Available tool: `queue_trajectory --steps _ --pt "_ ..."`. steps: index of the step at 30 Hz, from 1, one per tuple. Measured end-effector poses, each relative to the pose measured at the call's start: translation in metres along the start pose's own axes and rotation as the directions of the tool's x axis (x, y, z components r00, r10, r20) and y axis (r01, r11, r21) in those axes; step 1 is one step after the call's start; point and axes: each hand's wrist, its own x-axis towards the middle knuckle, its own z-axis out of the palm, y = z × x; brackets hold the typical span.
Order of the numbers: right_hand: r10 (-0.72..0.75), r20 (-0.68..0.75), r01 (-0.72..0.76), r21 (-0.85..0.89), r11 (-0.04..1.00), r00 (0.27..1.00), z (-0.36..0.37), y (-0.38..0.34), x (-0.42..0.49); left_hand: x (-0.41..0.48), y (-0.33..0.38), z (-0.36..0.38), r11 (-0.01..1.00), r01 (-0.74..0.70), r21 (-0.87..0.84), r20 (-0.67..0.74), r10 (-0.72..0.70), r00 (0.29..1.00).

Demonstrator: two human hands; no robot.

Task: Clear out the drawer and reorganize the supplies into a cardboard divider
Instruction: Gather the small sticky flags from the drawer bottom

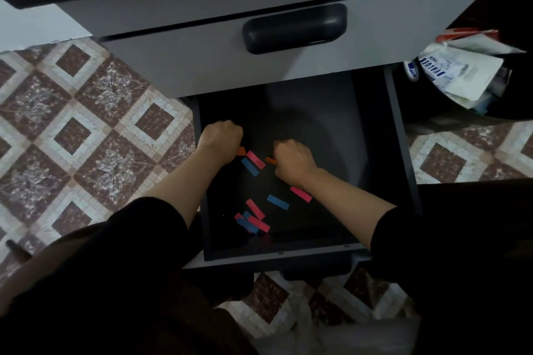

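at the bottom of the frame the person's dark left sleeve point(129, 239) and right sleeve point(432, 239) reach forward. a pale, blurred thing point(331, 334) lies between them on the floor; what it is cannot be told.

just above, the open drawer point(277, 253) fills the lower middle of the frame, dark inside. small paper strips lie loose on its bottom. nearest the front wall is a heap of pink and blue strips point(252, 223), overlapping one another. a single pink strip point(255, 208) touches the heap's upper side. a blue strip point(277, 201) lies just right of that one. another pink strip point(300, 194) lies beside the right forearm.

further in, both hands are down on the drawer bottom, knuckles up. the left hand point(222, 138), left of centre, is clenched, and an orange strip point(241, 150) sticks out from its lower edge. the right hand point(292, 160) is curled too, its fingertips at a second orange strip point(270, 160); whether it pinches that strip cannot be told. between the hands a pink strip point(255, 159) and a blue strip point(249, 166) lie side by side, touching.

beyond the hands the grey upper drawer point(230, 66) is closed, with a dark handle point(294, 27) on its front. at the right edge a dark container point(461, 115) holds white packets point(461, 75). patterned floor tiles point(86, 124) show on both sides.
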Motion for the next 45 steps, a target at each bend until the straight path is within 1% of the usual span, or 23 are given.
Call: queue_trajectory --steps 4,6,7,9,11,13,15,18,22,25,28,31,34,36,39,41,43,45 --pt "0.033 0.043 -0.037 0.102 0.994 0.999 0.005 0.0 -0.009 -0.003 0.001 0.006 0.998 -0.017 -0.056 0.011 0.017 1.0" --pt "-0.003 0.086 -0.007 0.117 0.993 0.996 0.01 -0.002 -0.016 -0.005 0.002 0.007 0.998 -0.018 -0.06 0.004 0.018 1.0" --pt "-0.056 0.111 0.043 0.118 0.992 0.992 0.012 -0.005 -0.021 -0.006 0.002 0.005 0.998 -0.016 -0.062 -0.001 0.016 1.0" --pt "-0.215 0.187 0.201 0.092 0.975 0.959 0.018 -0.013 -0.032 -0.008 0.001 0.001 0.997 0.001 -0.071 -0.019 -0.002 1.0" --pt "-0.366 0.285 0.378 0.014 0.926 0.886 0.024 -0.023 -0.043 -0.01 0.0 -0.006 0.993 0.024 -0.118 -0.038 -0.028 0.999" --pt "-0.435 0.384 0.501 -0.089 0.861 0.815 0.03 -0.033 -0.049 -0.015 -0.002 -0.013 0.982 0.037 -0.183 -0.054 -0.048 0.997" --pt "-0.43 0.442 0.553 -0.198 0.809 0.787 0.035 -0.039 -0.05 -0.019 -0.003 -0.018 0.974 0.038 -0.224 -0.072 -0.056 0.996" --pt "-0.367 0.495 0.572 -0.366 0.734 0.788 0.035 -0.037 -0.049 -0.027 -0.005 -0.021 0.968 0.035 -0.249 -0.071 -0.054 0.996" --pt "-0.356 0.513 0.591 -0.426 0.685 0.781 0.029 -0.022 -0.053 -0.034 -0.004 -0.022 0.958 0.035 -0.284 -0.06 -0.054 0.997" --pt "-0.334 0.507 0.572 -0.439 0.693 0.794 0.023 -0.006 -0.054 -0.039 -0.003 -0.024 0.953 0.036 -0.3 -0.063 -0.057 0.996" --pt "-0.267 0.481 0.505 -0.478 0.719 0.835 0.007 0.01 -0.052 -0.043 -0.001 -0.025 0.946 0.034 -0.323 -0.078 -0.062 0.995" --pt "-0.207 0.453 0.438 -0.496 0.75 0.867 -0.006 0.021 -0.054 -0.05 0.002 -0.028 0.914 0.048 -0.404 -0.067 -0.081 0.994" --pt "-0.194 0.384 0.36 -0.428 0.829 0.903 -0.016 0.025 -0.063 -0.058 0.005 -0.031 0.867 0.05 -0.496 -0.035 -0.077 0.996" --pt "-0.183 0.298 0.29 -0.369 0.883 0.937 -0.023 0.022 -0.073 -0.066 0.007 -0.032 0.867 0.035 -0.496 -0.011 -0.047 0.999" --pt "-0.087 0.146 0.119 -0.228 0.966 0.985 -0.037 0.019 -0.087 -0.08 0.01 -0.036 0.828 0.02 -0.56 0.011 -0.017 1.0" --pt "-0.006 0.053 0.01 -0.076 0.997 0.999 -0.048 0.021 -0.093 -0.088 0.012 -0.038 0.769 0.031 -0.638 0.023 -0.021 1.0" --pt "0.079 0.024 -0.082 0.168 0.982 0.997 -0.06 0.024 -0.1 -0.097 0.016 -0.039 0.679 0.046 -0.733 0.027 -0.038 0.999" --pt "0.124 -0.007 -0.113 0.368 0.923 0.992 -0.071 0.028 -0.108 -0.106 0.019 -0.041 0.615 0.046 -0.787 0.016 -0.054 0.998"
